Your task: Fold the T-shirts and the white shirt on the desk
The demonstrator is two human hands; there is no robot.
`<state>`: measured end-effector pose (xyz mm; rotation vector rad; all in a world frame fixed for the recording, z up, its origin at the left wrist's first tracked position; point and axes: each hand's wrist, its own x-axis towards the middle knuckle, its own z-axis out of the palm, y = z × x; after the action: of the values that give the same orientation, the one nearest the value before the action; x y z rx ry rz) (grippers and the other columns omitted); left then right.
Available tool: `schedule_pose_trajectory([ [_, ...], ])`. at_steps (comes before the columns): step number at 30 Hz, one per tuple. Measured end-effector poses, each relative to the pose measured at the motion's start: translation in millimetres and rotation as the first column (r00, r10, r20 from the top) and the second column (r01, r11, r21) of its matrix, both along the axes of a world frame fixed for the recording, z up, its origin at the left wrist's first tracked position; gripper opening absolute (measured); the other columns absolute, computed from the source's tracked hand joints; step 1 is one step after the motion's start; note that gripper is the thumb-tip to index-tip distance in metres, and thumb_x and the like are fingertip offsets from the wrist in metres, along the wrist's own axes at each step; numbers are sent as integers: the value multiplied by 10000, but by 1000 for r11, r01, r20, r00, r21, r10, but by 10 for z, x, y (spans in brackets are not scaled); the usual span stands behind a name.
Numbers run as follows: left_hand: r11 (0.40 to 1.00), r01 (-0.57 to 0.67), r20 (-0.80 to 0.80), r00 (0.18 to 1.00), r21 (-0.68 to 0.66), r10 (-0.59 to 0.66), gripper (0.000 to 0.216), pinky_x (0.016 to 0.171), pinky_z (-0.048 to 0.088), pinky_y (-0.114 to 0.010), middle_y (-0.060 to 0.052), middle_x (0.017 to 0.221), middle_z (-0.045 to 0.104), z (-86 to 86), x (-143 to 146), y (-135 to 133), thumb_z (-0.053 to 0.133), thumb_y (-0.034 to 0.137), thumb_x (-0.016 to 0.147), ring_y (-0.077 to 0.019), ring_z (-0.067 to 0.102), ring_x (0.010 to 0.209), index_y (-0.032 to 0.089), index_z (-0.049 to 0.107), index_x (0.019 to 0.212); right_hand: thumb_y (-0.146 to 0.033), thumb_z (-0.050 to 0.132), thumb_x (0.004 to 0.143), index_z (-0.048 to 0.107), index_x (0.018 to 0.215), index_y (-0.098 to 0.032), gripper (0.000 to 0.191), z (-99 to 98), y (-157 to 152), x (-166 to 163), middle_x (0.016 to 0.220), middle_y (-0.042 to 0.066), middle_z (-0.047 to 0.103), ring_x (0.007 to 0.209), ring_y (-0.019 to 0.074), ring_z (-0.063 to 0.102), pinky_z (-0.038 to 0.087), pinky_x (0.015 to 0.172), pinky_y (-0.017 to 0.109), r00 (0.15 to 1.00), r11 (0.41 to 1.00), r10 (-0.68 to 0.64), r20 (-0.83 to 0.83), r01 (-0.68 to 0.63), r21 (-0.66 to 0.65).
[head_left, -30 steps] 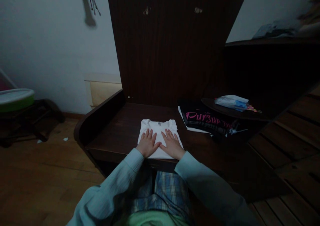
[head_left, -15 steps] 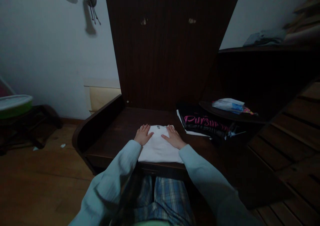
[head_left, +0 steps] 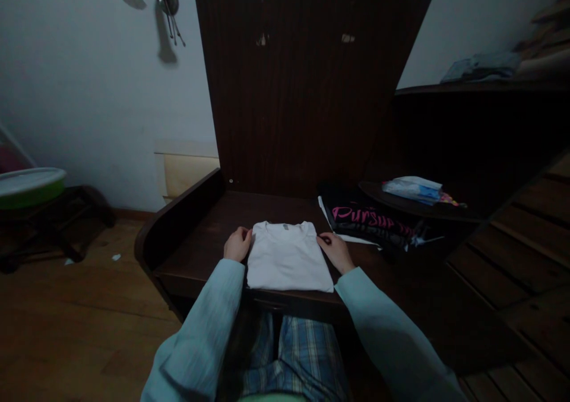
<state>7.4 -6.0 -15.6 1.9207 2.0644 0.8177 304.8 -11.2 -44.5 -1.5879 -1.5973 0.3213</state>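
Left hand (head_left: 237, 244) and right hand (head_left: 337, 252) have moved from atop the white shirt (head_left: 288, 256) to its side edges, seemingly pinching them; it lies between, both equally near.

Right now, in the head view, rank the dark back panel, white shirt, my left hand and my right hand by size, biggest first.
1. Dark back panel
2. White shirt
3. Left hand and right hand: too close in size to rank apart.

Our left sleeve (head_left: 202, 331) at 7 o'clock and right sleeve (head_left: 392, 331) at 5 o'clock are long, loose and pale blue-green. At 6 o'clock we wear blue plaid trousers (head_left: 307, 342) with pale lines, and a light-green top (head_left: 271, 398).
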Motion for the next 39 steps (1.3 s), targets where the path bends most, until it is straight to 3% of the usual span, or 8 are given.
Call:
schedule_pose_trajectory([
  [4,999,11,46,999,-47,-9,357,628,421,-259,-65,814,648,29,32,-32,382,405,828,-198,612,768,190,527,1073,-391,528,670,571,807,-178,256,54,-42,-81,688,26,611,539,150,564,479,544,302,970,996,-32,-240,12,-83],
  [8,999,38,108,993,-24,-35,354,635,419,-252,-67,805,647,-34,12,-4,408,375,813,-189,607,762,177,538,1076,-369,575,626,531,807,-179,267,47,-34,-102,658,8,600,490,122,538,443,438,246,898,991,-6,-440,-52,-119],
  [13,971,230,256,937,65,-239,354,627,425,-233,-28,713,620,-96,17,-8,466,339,762,-150,580,671,157,542,1057,-362,629,588,520,840,-168,336,28,-7,-66,524,-47,547,394,91,470,338,345,192,861,945,74,-504,-223,-241],
  [17,952,272,385,871,140,-305,465,580,421,-223,4,727,579,-93,35,-94,518,352,715,-113,529,581,157,474,1134,-352,664,583,520,958,-160,445,30,-30,-54,516,-50,557,440,108,523,356,389,188,864,884,162,-476,-342,-319],
  [22,964,227,524,810,138,-266,621,542,411,-222,11,840,519,-140,-1,-279,565,359,683,-61,461,511,185,349,1239,-277,672,585,432,1130,-191,602,-12,-40,-70,674,-13,638,592,153,606,453,509,239,851,894,219,-477,-371,-252],
  [31,955,247,722,631,162,-285,604,569,431,-199,2,926,443,-124,-23,-786,539,377,713,-55,482,609,229,293,1244,-286,651,599,453,1096,-190,543,-72,-21,-69,708,-2,644,609,162,613,472,515,259,857,909,204,-473,-345,-234],
  [36,938,338,654,692,80,-305,585,593,459,-235,-17,948,478,-143,-62,-942,533,361,739,-62,491,586,217,300,1256,-275,641,610,476,1063,-187,490,-47,-34,-79,689,-8,641,620,161,615,477,535,264,869,915,196,-454,-328,-233],
  [39,922,373,631,692,103,-350,619,693,485,-290,-73,1080,485,-173,-47,-1011,556,329,732,-120,557,733,205,291,1278,-258,647,601,485,1042,-182,476,-32,-38,-86,665,-14,635,595,154,607,461,509,245,866,913,191,-463,-329,-239],
])
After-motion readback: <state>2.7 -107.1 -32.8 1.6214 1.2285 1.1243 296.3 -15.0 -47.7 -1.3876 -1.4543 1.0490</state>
